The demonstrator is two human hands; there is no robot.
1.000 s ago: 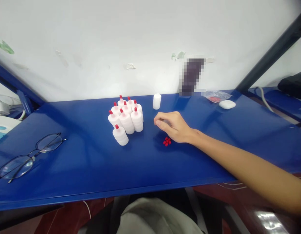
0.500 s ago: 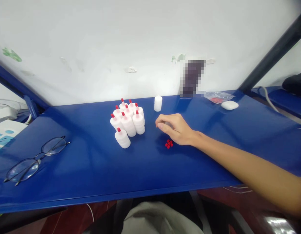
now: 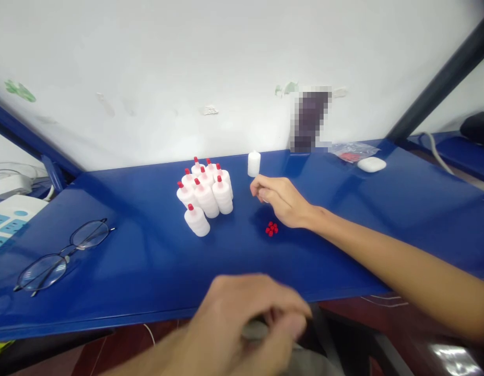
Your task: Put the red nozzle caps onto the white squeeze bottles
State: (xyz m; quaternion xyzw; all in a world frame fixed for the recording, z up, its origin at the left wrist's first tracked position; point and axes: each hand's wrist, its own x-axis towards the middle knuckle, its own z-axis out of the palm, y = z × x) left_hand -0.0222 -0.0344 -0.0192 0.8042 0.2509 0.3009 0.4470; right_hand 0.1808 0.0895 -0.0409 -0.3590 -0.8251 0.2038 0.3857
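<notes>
Low in the foreground, blurred, my left hand (image 3: 249,318) is curled with its thumb and fingertips together; whatever they may hold is hidden. Over the blue table, my right hand (image 3: 279,198) has its fingers bent in towards the thumb, their contents hidden. It is just in front of a white capless bottle (image 3: 254,165) by the wall. Several small red caps (image 3: 271,228) lie in a cluster below the right hand. To the left, several white squeeze bottles (image 3: 206,198) with red caps stand upright in a group, one slightly in front.
Eyeglasses (image 3: 65,256) rest at the left of the blue table (image 3: 148,271), near a white power strip (image 3: 14,216). At the back right lie a clear plastic bag (image 3: 353,151) with red pieces and a white rounded object (image 3: 372,164). A pixelated dark object (image 3: 310,122) leans on the wall.
My left hand has come into view from the bottom. My right hand has shifted slightly up towards the capless bottle, its fingers still bent. The bottles and red caps stay put.
</notes>
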